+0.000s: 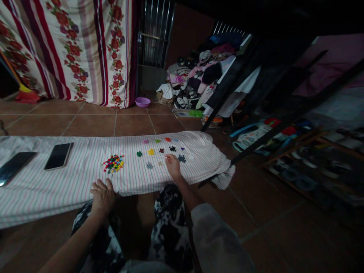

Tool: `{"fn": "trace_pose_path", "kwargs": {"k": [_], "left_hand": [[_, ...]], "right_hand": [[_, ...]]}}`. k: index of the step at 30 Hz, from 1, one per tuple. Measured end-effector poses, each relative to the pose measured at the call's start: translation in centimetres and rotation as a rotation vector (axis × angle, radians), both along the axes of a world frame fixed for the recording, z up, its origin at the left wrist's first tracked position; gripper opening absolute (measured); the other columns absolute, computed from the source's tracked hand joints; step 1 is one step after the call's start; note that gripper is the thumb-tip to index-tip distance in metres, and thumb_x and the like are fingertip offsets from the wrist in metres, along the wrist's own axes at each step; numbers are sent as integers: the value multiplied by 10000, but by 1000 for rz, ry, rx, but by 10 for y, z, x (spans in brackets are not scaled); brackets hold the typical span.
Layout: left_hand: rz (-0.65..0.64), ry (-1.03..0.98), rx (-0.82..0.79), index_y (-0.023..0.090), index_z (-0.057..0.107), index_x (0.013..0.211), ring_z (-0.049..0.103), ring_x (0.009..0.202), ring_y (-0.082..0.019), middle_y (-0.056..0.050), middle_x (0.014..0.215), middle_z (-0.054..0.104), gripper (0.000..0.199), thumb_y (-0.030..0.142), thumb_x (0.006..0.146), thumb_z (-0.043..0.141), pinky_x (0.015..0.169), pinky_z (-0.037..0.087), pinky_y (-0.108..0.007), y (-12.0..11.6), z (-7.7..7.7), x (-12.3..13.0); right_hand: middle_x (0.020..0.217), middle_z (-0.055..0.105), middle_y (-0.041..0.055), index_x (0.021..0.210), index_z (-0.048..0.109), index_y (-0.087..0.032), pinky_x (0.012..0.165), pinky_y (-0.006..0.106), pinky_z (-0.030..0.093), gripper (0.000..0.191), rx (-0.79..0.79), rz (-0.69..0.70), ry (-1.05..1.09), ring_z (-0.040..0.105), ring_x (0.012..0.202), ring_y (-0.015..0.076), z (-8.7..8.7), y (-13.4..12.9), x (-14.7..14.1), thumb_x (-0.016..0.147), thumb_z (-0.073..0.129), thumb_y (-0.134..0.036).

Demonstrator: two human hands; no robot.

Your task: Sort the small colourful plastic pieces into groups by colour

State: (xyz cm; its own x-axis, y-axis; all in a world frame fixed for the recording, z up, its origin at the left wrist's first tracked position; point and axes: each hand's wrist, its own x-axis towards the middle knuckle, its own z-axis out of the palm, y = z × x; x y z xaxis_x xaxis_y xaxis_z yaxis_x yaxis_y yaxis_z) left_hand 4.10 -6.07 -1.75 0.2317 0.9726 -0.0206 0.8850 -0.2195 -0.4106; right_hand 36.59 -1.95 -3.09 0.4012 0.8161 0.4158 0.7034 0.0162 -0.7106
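Observation:
A heap of small mixed-colour pieces (113,163) lies on the striped cloth (85,151). To its right are several small single-colour piles, among them a green pile (139,154), a yellow pile (150,151), a black pile (172,148) and a dark grey pile (181,159). My right hand (172,165) is over the cloth beside the dark red pile (161,150), its fingers pinched together on something too small to make out. Near the front edge, below the mixed heap, my left hand (102,195) rests on the cloth with its fingers apart and holds nothing.
Two phones lie on the cloth at the left, one (58,156) nearer the heap and another (15,167) farther out. Dark slanting poles (250,146) stand at the right. Beyond the cloth are a purple basin (142,102) and a clothes pile (199,76).

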Motion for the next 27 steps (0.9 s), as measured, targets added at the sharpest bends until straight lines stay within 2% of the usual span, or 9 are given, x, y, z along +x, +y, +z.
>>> {"fn": "trace_pose_path", "kwargs": {"k": [5, 10, 16, 20, 27], "left_hand": [[-10, 10, 3, -70, 451, 1320, 577, 1064, -477, -418, 1239, 507, 586, 289, 859, 408, 758, 443, -486, 0, 2, 1], [-29, -18, 4, -116, 437, 1307, 558, 1064, -518, -462, 1225, 477, 624, 315, 857, 421, 758, 436, -500, -3, 3, 3], [-30, 0, 11, -113, 443, 1303, 562, 1082, -503, -448, 1235, 484, 580, 243, 849, 387, 758, 447, -503, -4, 5, 4], [-32, 8, 33, -105, 447, 1305, 574, 1080, -489, -437, 1228, 501, 571, 235, 855, 356, 771, 457, -528, -3, 2, 4], [25, -50, -34, -114, 395, 1349, 497, 1188, -511, -458, 1317, 396, 594, 223, 860, 373, 871, 419, -584, -1, -5, 4]], "right_hand": [[842, 687, 80, 853, 678, -166, 837, 329, 487, 275, -67, -283, -9, 615, 832, 201, -3, -25, 91, 741, 427, -177], [868, 704, 60, 919, 690, -170, 858, 310, 479, 311, -229, -438, 12, 631, 863, 197, -11, -42, 142, 739, 438, -192], [918, 720, 77, 949, 707, -168, 876, 287, 478, 340, -353, -463, 21, 655, 904, 194, -10, -40, 160, 723, 454, -151], [940, 724, 76, 946, 720, -179, 886, 280, 479, 354, -348, -444, 16, 657, 932, 193, -9, -37, 162, 707, 462, -145], [963, 722, 73, 971, 724, -184, 946, 321, 466, 359, -387, -408, 27, 647, 979, 204, -12, -37, 163, 718, 468, -176]]}}
